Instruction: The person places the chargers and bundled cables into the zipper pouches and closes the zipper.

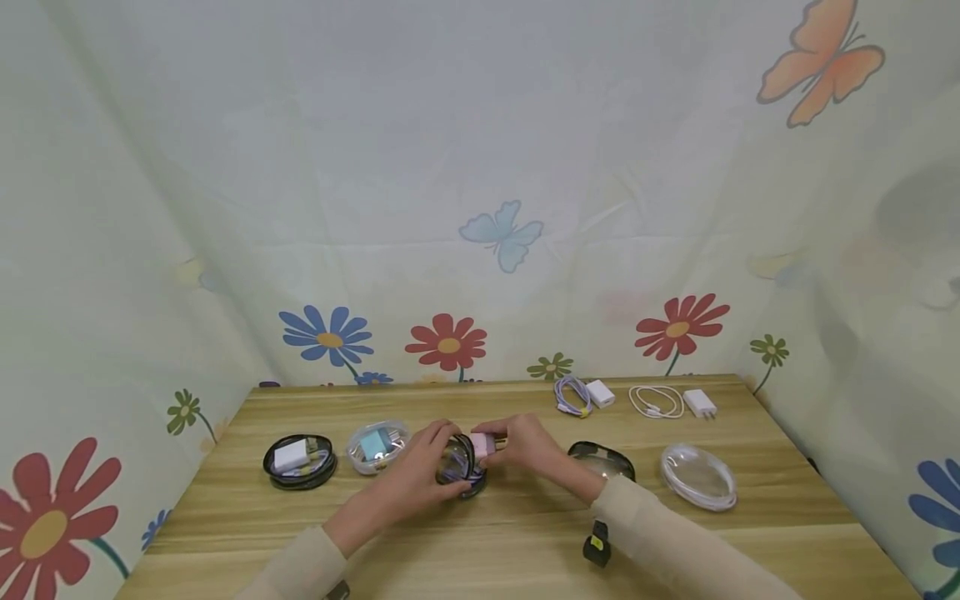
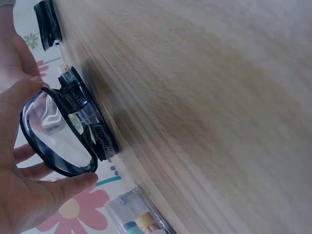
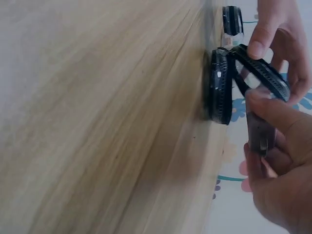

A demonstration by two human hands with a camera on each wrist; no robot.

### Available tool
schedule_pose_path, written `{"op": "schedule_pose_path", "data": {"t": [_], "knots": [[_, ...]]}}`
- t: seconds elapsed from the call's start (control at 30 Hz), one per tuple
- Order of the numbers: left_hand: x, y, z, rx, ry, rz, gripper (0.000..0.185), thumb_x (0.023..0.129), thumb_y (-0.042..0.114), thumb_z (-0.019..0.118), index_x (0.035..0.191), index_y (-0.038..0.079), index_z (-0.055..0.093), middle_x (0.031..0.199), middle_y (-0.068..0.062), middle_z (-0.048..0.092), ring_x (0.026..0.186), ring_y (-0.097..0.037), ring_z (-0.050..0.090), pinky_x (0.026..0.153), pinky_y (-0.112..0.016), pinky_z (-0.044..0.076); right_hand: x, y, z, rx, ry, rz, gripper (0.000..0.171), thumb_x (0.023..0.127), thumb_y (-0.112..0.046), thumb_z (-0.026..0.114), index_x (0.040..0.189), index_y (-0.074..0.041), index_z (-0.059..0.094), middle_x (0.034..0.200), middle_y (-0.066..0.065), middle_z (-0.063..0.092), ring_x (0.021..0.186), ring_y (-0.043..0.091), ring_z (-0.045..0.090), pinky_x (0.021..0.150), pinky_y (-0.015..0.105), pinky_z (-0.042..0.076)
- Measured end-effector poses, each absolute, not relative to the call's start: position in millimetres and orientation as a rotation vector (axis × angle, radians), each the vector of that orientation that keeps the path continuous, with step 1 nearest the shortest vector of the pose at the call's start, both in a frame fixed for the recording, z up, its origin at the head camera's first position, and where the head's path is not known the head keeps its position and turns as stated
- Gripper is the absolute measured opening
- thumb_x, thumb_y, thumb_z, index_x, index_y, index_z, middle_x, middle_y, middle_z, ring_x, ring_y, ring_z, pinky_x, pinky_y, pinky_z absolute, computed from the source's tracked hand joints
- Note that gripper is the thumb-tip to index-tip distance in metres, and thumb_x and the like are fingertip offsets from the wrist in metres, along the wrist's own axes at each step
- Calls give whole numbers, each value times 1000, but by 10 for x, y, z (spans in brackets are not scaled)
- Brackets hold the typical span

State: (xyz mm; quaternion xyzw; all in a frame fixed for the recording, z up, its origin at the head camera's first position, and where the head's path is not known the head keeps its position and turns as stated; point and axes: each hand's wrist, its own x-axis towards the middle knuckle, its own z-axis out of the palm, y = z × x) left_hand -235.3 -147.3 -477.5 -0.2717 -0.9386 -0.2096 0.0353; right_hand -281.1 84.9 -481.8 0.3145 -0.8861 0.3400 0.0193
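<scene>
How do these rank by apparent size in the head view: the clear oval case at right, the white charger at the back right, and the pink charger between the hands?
1. Clear oval case, plainly largest.
2. White charger and pink charger: they look alike; the pink one is partly hidden by fingers and nearer, so no ranking.

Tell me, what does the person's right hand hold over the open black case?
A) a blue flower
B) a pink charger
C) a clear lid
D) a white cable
B: the right hand pinches a small pink charger just above the black case, whose lid the left hand holds up.
</scene>
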Motion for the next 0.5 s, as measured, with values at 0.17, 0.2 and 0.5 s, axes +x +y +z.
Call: {"op": "schedule_pose_path", "data": {"t": [0.17, 0.2, 0.5], "knots": [[-2359, -1479, -4778, -852, -2876, -628, 80, 86, 50, 78, 146, 9, 45, 148, -9, 45, 133, -31, 49, 107, -51, 45, -2866, 755, -4894, 1060, -2775, 1056, 46, 76, -17, 91, 118, -8, 76, 107, 4, 77, 95, 7, 69, 78, 21, 54], [-2357, -1480, -4777, -855, -2876, -629, 80, 86, 50, 79, 146, 9, 44, 148, -10, 45, 133, -31, 49, 108, -51, 45, -2877, 734, -4913, 1076, -2777, 1061, 46, 76, -16, 90, 119, -7, 76, 107, 4, 77, 95, 8, 69, 78, 21, 55], [-2359, -1482, -4775, -879, -2870, -620, 80, 86, 49, 79, 146, 7, 44, 147, -10, 45, 134, -31, 48, 108, -50, 44, -2909, 607, -4981, 1200, -2778, 1014, 45, 80, -7, 85, 122, -1, 70, 112, 8, 75, 100, 11, 69, 85, 23, 55]]}}
